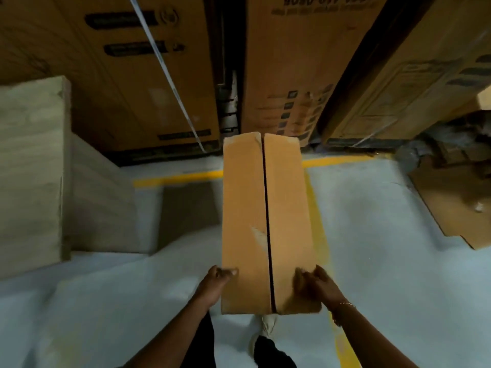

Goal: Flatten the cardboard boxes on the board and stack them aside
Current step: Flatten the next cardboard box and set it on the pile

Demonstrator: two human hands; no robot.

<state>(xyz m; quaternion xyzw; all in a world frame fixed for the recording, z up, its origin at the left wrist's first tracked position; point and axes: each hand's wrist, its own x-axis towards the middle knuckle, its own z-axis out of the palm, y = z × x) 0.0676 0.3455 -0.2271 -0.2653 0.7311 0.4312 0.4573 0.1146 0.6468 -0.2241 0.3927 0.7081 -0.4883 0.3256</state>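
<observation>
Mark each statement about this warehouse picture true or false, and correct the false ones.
1. Both hands hold the long cardboard box. True: the left hand and right hand grip its near end.
2. The box's top flaps are sealed with tape. False: a dark open gap runs between them.
3. A yellow line is painted on the floor. True.
4. The box rests on the floor. False: it is held up above the floor, over a shoe.
5. The wooden board stands to the right. False: it is on the left.
</observation>
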